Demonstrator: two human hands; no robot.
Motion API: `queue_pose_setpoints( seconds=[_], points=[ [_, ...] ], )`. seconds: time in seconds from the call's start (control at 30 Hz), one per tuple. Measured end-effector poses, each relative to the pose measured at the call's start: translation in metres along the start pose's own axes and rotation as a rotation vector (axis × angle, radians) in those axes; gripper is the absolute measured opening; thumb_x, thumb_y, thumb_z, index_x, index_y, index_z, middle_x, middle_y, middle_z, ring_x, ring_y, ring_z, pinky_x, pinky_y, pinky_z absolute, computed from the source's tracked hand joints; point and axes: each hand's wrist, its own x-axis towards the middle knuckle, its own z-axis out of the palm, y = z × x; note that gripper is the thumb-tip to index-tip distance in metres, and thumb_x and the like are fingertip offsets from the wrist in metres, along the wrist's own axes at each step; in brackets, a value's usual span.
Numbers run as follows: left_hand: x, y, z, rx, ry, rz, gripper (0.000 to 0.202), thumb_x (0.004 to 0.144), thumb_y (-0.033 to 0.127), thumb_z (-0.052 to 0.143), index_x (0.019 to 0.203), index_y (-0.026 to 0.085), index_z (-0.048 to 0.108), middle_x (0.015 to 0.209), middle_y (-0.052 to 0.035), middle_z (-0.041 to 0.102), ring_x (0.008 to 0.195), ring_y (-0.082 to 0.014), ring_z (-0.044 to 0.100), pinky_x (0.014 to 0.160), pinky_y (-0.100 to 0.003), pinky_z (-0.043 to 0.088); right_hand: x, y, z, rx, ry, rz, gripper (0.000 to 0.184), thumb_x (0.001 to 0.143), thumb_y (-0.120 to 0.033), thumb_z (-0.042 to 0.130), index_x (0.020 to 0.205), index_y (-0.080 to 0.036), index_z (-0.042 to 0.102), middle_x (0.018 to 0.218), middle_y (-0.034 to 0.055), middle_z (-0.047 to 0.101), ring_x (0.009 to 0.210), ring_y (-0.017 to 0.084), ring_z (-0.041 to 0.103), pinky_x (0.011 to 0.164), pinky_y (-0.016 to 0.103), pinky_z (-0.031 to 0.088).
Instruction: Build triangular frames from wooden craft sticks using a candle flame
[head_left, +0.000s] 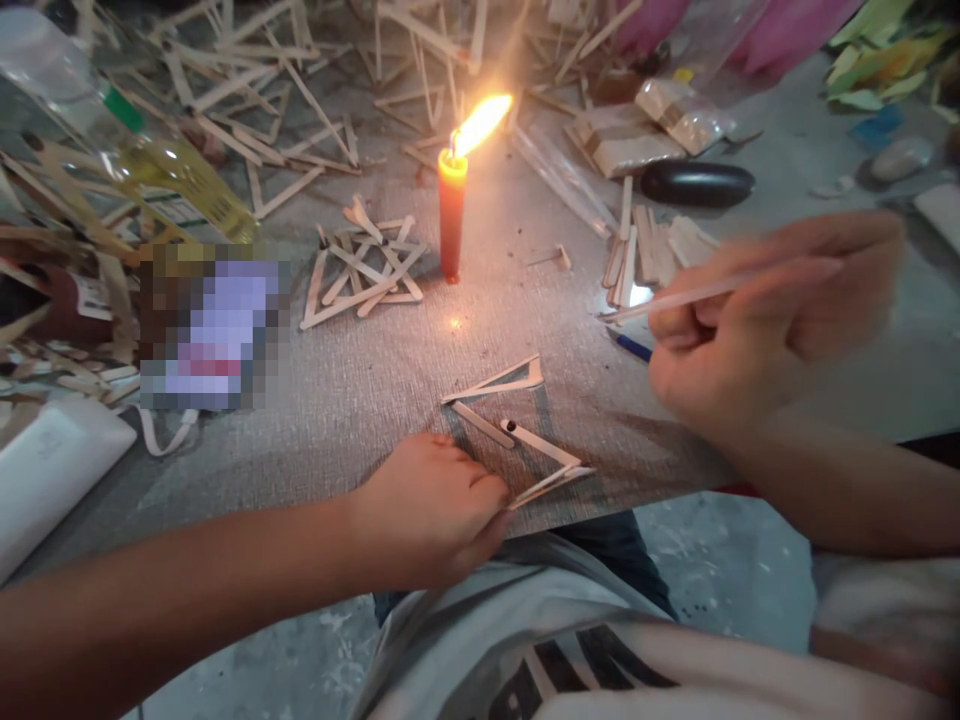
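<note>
My left hand point(442, 505) is closed at the table's near edge, its fingers on the lower end of a zigzag of joined popsicle sticks point(544, 443). A dark blob sits on one of its ends. Just behind it lies a narrow triangle of popsicle sticks point(499, 383) with another stick angled off it. My right hand point(750, 330), smeared a little by motion, grips a pale translucent glue stick point(675, 297), its darkened tip pointing left above the table. Beneath that hand a blue pen-like tool point(630, 345) partly shows. A lit orange candle point(451, 215) stands upright beyond both hands.
A star-like stick frame point(367, 265) lies left of the candle. Further left are a bottle of yellow liquid point(180, 185), a blurred-out phone point(221, 330) and a white power bank point(56, 475). Loose sticks point(652, 245), clear glue sticks point(566, 185) and a black oval case point(697, 183) lie right.
</note>
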Motion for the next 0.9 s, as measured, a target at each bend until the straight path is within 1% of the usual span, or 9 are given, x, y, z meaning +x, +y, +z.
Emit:
queue_pose_setpoints(
  seconds=[0.03, 0.07, 0.17, 0.27, 0.4, 0.6, 0.7, 0.8, 0.9],
  points=[
    [-0.001, 0.0, 0.0, -0.01, 0.001, 0.003, 0.033, 0.098, 0.033, 0.058, 0.067, 0.019, 0.06, 0.06, 0.0013, 0.067, 0.052, -0.0192, 0.063, 0.056, -0.038, 0.042, 0.005, 0.002, 0.003, 0.068, 0.139, -0.002, 0.029, 0.104, -0.055, 0.053, 0.092, -0.029, 0.047, 0.066, -0.0043, 0.043, 0.046, 0.013, 0.038, 0.042, 0.032, 0.032],
    [-0.001, 0.0, 0.0, -0.019, 0.002, 0.001, 0.035, 0.098, 0.037, 0.059, 0.068, 0.019, 0.06, 0.061, 0.0013, 0.067, 0.053, -0.0194, 0.064, 0.056, -0.037, 0.043, 0.009, 0.004, 0.005, 0.118, 0.21, -0.001, 0.026, 0.1, -0.047, 0.063, 0.087, -0.029, 0.049, 0.063, -0.005, 0.046, 0.045, 0.012, 0.041, 0.041, 0.031, 0.032],
    [-0.003, 0.001, -0.002, -0.024, -0.003, -0.043, 0.045, 0.094, 0.057, 0.065, 0.07, 0.02, 0.059, 0.061, 0.001, 0.066, 0.055, -0.0209, 0.064, 0.057, -0.038, 0.044, 0.02, 0.012, 0.004, 0.088, 0.048, 0.047, 0.02, 0.09, -0.032, 0.074, 0.082, -0.027, 0.057, 0.068, -0.0022, 0.062, 0.054, 0.014, 0.057, 0.047, 0.03, 0.042],
    [-0.007, 0.005, -0.004, -0.005, -0.035, -0.106, 0.049, 0.088, 0.065, 0.069, 0.072, 0.02, 0.06, 0.063, 0.0, 0.066, 0.057, -0.0228, 0.064, 0.058, -0.039, 0.045, 0.023, 0.022, 0.003, -0.148, -0.128, -0.032, 0.017, 0.082, -0.025, 0.077, 0.077, -0.024, 0.061, 0.066, -0.0027, 0.063, 0.057, 0.013, 0.057, 0.054, 0.03, 0.046],
    [-0.011, 0.009, -0.003, -0.001, -0.063, -0.132, 0.044, 0.086, 0.062, 0.073, 0.077, 0.019, 0.062, 0.069, -0.0013, 0.068, 0.063, -0.0242, 0.065, 0.064, -0.04, 0.047, 0.022, 0.031, 0.012, -0.389, -0.309, -0.045, 0.016, 0.084, -0.024, 0.07, 0.072, -0.023, 0.059, 0.061, -0.0032, 0.06, 0.055, 0.012, 0.054, 0.058, 0.03, 0.045],
    [-0.011, 0.011, -0.007, -0.021, -0.169, -0.163, 0.035, 0.089, 0.053, 0.071, 0.085, 0.019, 0.065, 0.078, -0.0032, 0.072, 0.073, -0.0254, 0.067, 0.07, -0.041, 0.047, 0.032, 0.038, 0.024, -0.643, -0.271, 0.019, 0.019, 0.085, -0.026, 0.064, 0.072, -0.022, 0.052, 0.062, -0.0014, 0.059, 0.058, 0.014, 0.053, 0.062, 0.03, 0.039],
    [-0.01, 0.01, -0.009, -0.044, -0.183, -0.17, 0.032, 0.09, 0.05, 0.07, 0.084, 0.019, 0.065, 0.078, -0.0035, 0.072, 0.072, -0.0243, 0.066, 0.068, -0.039, 0.045, 0.038, 0.045, 0.025, -0.777, -0.387, 0.043, 0.017, 0.084, -0.025, 0.064, 0.073, -0.022, 0.051, 0.064, 0.0003, 0.06, 0.061, 0.016, 0.052, 0.063, 0.03, 0.035],
    [-0.01, 0.007, -0.01, -0.069, -0.17, -0.179, 0.029, 0.091, 0.047, 0.069, 0.082, 0.019, 0.065, 0.077, -0.003, 0.072, 0.07, -0.0227, 0.065, 0.068, -0.037, 0.044, 0.042, 0.05, 0.024, -0.814, -0.512, 0.049, 0.014, 0.087, -0.027, 0.063, 0.077, -0.022, 0.054, 0.069, 0.0019, 0.063, 0.063, 0.016, 0.052, 0.062, 0.03, 0.03],
    [-0.011, 0.005, -0.01, -0.083, -0.137, -0.173, 0.026, 0.091, 0.043, 0.068, 0.08, 0.02, 0.064, 0.075, -0.0019, 0.071, 0.068, -0.0215, 0.064, 0.066, -0.036, 0.043, 0.043, 0.051, 0.023, -0.802, -0.557, 0.05, 0.015, 0.089, -0.03, 0.063, 0.079, -0.021, 0.056, 0.072, 0.0028, 0.064, 0.063, 0.016, 0.051, 0.061, 0.03, 0.029]
  ],
)
